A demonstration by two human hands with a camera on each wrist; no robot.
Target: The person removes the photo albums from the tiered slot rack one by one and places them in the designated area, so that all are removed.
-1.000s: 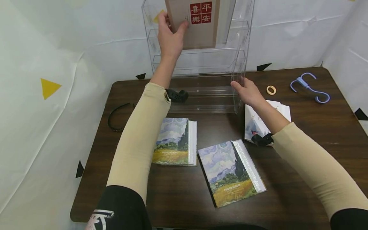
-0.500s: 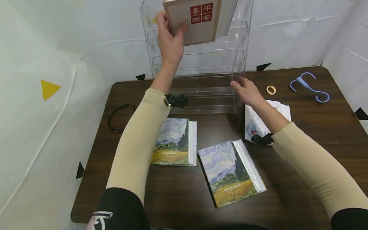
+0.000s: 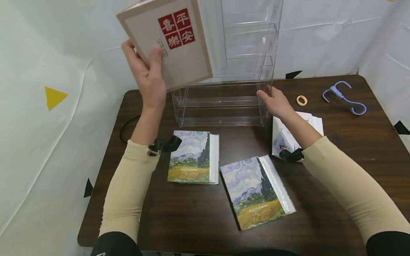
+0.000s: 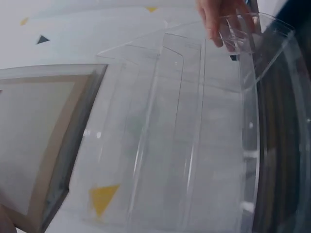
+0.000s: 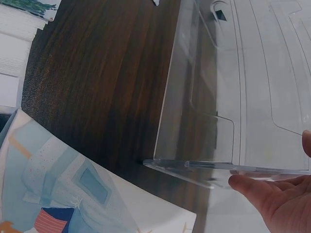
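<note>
A thick beige book [image 3: 184, 65] with a red block of characters tilts in my left hand [image 3: 150, 81], the thumb across its cover and the fingers behind. It hangs in the air at the upper left, in front of the left side of a clear plastic tiered rack [image 3: 221, 103]. My right hand [image 3: 276, 101] grips the rack's right side near the table; the right wrist view shows the thumb [image 5: 248, 187] at its edge. In the left wrist view the book [image 4: 34, 131] is apart from the rack [image 4: 165, 136]. The rack's upper left part is hidden behind the book.
Two photo albums [image 3: 189, 153] with painted landscape covers lie in front of the rack. A white printed packet [image 3: 283, 133] sits under the right forearm. Farther right are a tan ring [image 3: 301, 100] and a blue hook hanger [image 3: 344, 96]. A black loop [image 3: 125, 129] lies left.
My left hand has drawn the book away from the rack's upper tier, leftward and down toward me, tilting it. The right hand stays on the rack's side, and the rack has not moved.
</note>
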